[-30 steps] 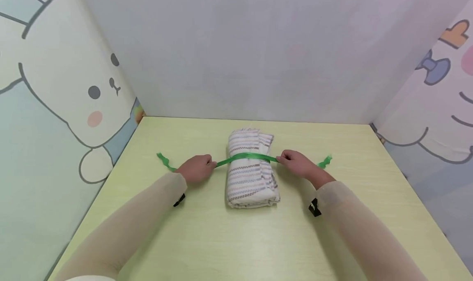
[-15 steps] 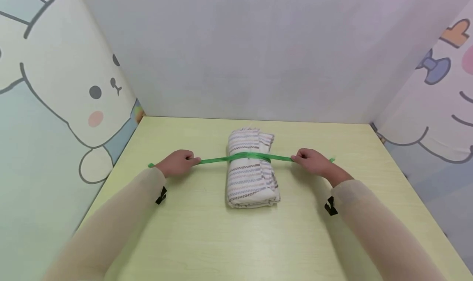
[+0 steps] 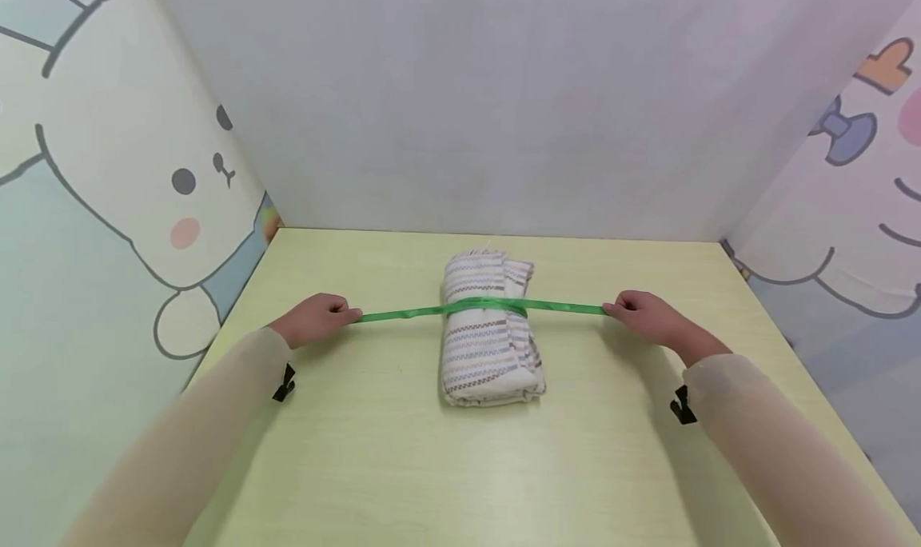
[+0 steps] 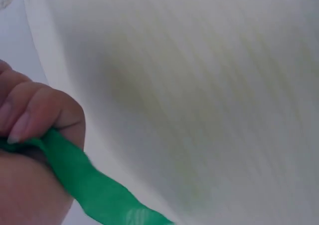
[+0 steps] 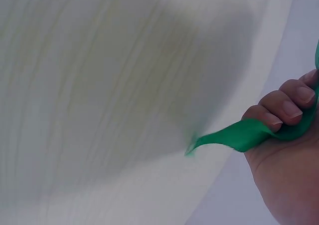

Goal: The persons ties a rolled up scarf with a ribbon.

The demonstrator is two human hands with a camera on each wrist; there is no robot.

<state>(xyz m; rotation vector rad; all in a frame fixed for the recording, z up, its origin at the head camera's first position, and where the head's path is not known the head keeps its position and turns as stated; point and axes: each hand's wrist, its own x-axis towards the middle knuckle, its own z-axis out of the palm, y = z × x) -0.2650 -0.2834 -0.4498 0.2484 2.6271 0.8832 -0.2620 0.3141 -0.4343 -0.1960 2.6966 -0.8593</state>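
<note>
A folded white cloth (image 3: pixel 478 351) with striped bands lies on the table, a green ribbon (image 3: pixel 564 306) wrapped round its middle. To the left of the cloth, my left hand (image 3: pixel 309 321) grips one length of the ribbon, which runs nearly straight to the bundle. My right hand (image 3: pixel 647 317) pinches the other length on the right side. In the left wrist view, curled fingers hold the ribbon (image 4: pixel 92 187) and its tail hangs past the palm. The right wrist view shows the ribbon's frayed end (image 5: pixel 227 136) sticking out of the fist.
The pale yellow wooden table (image 3: pixel 460 483) carries the bundle near its back half. A plain grey wall (image 3: pixel 489 115) stands behind it. Cartoon-printed walls (image 3: pixel 101 235) border the left and right sides.
Both hands have moved outward, away from the cloth, still holding the ribbon. Longer stretches of ribbon now show on each side. The cloth has stayed in place.
</note>
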